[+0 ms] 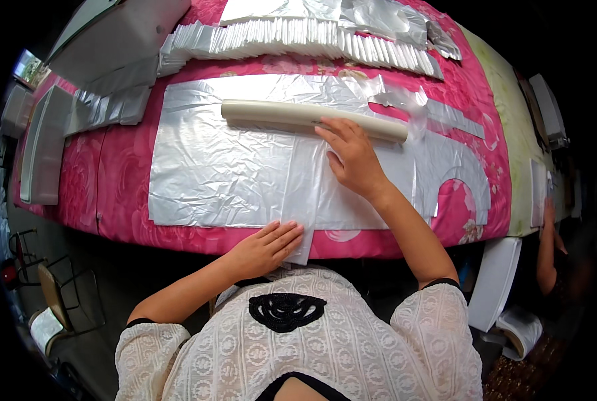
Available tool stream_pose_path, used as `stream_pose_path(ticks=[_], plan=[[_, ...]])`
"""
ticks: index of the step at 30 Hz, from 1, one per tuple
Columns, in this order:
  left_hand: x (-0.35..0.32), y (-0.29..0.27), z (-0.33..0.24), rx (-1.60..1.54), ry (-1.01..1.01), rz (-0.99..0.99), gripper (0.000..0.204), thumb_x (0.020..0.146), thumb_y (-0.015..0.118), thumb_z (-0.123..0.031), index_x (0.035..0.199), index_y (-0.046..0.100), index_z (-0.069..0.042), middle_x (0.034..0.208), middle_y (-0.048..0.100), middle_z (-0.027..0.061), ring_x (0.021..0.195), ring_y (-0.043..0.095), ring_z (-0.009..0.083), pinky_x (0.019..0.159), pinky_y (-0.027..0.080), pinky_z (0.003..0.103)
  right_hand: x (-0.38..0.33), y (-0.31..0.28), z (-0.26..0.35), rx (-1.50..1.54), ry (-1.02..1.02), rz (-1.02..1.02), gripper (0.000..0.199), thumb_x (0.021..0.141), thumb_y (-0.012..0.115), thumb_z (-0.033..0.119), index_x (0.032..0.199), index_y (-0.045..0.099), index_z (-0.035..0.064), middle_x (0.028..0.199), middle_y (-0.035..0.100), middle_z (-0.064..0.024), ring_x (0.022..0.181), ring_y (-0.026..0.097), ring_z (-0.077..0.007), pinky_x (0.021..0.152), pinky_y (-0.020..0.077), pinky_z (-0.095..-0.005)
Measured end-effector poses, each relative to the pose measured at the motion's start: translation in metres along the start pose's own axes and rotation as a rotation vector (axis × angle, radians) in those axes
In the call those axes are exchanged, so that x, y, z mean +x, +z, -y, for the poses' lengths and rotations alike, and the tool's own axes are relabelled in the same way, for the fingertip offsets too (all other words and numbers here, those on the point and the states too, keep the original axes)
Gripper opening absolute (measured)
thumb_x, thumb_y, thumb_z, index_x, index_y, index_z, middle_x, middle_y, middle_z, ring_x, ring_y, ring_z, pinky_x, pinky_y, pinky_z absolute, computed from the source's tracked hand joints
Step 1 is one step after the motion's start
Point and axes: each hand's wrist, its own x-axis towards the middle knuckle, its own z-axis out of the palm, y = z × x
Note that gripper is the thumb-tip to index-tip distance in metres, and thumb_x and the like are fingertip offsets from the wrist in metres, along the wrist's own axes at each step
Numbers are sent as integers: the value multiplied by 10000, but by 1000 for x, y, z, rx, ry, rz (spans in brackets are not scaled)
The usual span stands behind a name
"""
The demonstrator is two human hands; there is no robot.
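Silvery plastic sheeting (pixel 232 167) covers the middle of the frame, spread flat over a pink flowered tablecloth (pixel 121 167). I see my left hand (pixel 266 248) at the lower centre, palm down with fingers stretched out, pressing the near end of a narrow folded plastic strip (pixel 304 200) where it hangs over the table edge. It grips nothing; it only lies flat on the strip. My right hand (pixel 353 159) is just right of centre, fingers spread and resting on the far end of the same strip, with the fingertips touching a long cream-coloured cardboard tube (pixel 292 115). That hand is also flat and unclenched, not wrapped around the tube. The tube lies crosswise on the sheeting in the upper middle of the frame, nearly level.

Along the top runs a row of folded white plastic bags (pixel 292 37), stacked side by side. At the upper left, grey folded sheets (pixel 108 107) lie near the table corner. At the far right edge another person's arm (pixel 547 260) shows beside the table.
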Motion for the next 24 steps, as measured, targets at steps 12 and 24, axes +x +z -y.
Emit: stream_pose_path(ticks=[12,24], plan=[[20,-11,0,-440,156,-361,614,740,671,-234,1261,445,-1,1313,451,155,1222,436,287,1021,361,410,-78,19,53,204,-45,157,363,676,574,-9,1039,585,7,1087,577,-116,1029,542,-277,881,451,-363],[45,-27,36,-427,-308,-313,551,707,633,-105,1220,469,12,1083,603,134,924,606,277,842,457,400,-68,17,43,382,288,92,171,757,611,80,910,666,31,796,651,-85,722,628,-230,652,500,-323]])
